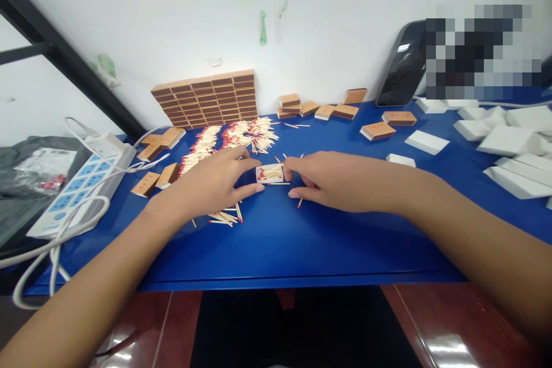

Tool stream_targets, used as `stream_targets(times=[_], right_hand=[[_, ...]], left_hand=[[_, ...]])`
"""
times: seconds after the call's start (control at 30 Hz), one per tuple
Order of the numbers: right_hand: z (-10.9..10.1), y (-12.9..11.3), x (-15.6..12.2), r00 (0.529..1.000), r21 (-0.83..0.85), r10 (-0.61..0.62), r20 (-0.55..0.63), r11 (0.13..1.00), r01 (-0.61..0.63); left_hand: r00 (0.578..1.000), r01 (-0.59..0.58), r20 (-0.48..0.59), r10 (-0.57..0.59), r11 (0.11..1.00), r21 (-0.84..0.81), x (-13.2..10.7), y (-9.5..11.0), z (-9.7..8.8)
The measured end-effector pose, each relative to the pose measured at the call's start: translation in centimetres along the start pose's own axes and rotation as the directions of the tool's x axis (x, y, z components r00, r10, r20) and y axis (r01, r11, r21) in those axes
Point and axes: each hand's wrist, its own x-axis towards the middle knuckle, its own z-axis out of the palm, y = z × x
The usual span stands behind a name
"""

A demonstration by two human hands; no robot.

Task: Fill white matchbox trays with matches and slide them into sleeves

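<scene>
A small white matchbox tray with red-tipped matches in it lies on the blue table between my hands. My left hand has its thumb and index finger around the tray's left end, on its near and far sides. At the right end, the bent index finger of my right hand meets the tray, with the thumb spread apart below it. Loose matches lie under and beside my left hand. A few single matches lie around the tray, one partly beneath my right hand.
Heaped matches lie behind my left hand. Stacked matchboxes stand against the wall, with loose matchboxes to the right. White trays pile up at far right near a dark phone-like object. A power strip with cables sits left.
</scene>
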Motion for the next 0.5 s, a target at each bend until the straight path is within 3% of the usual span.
stream_targets(times=[0.2,0.4,0.5], right_hand=[[0.0,-0.8,-0.8,0.999,-0.08,0.032,0.023,0.996,-0.03],[1.1,-0.9,-2.1,0.992,-0.046,-0.125,-0.027,0.991,0.124],[1.2,-1.2,-1.6,0.99,0.002,-0.141,-0.005,0.99,0.141]], left_hand=[[0.999,0.006,0.033,-0.007,1.0,0.019,-0.2,0.3,-0.5],[0.999,-0.005,0.037,0.005,1.0,0.02,-1.0,0.4,-0.4],[1.0,-0.014,0.005,0.014,1.0,0.003,-0.8,0.1,-0.1]])
